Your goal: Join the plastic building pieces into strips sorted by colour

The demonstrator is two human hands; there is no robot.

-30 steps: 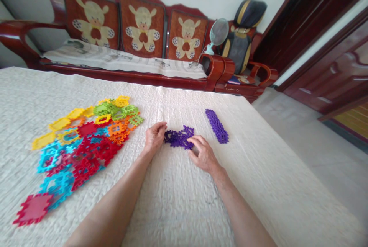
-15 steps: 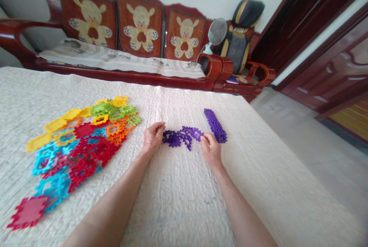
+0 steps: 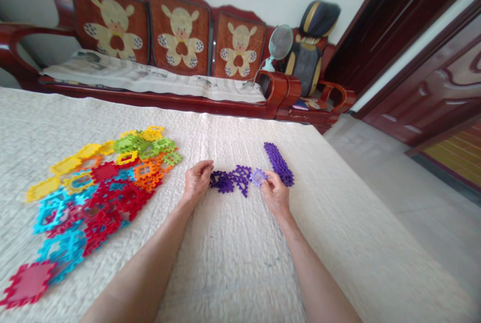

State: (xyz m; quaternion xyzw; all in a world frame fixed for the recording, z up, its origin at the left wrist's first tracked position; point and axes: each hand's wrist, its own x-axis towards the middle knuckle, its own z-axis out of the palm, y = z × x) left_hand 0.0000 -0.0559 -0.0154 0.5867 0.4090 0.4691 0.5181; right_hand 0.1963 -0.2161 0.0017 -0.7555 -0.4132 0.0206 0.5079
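Note:
My right hand pinches a square purple interlocking tile with an open window frame; its tilted face catches the light and looks pale. Just left of it lies a small heap of dark purple interlocking tiles, some with lattice patterns. At that heap's left end rests my left hand, fingers curled together against the tiles; what they hold, if anything, is hidden. Beyond my right hand stands a neat row of purple tiles, packed closely together and slanting away.
A large pile of red, blue, orange, yellow and green tiles spreads over the left of the cream quilted table cover. A red tile lies at its near end. Past the table's far edge stands a wooden sofa with a fan.
The tile in my right hand has come away from the heap and tilted, its face now shining pale. My left hand stays at the heap. The view has shifted slightly.

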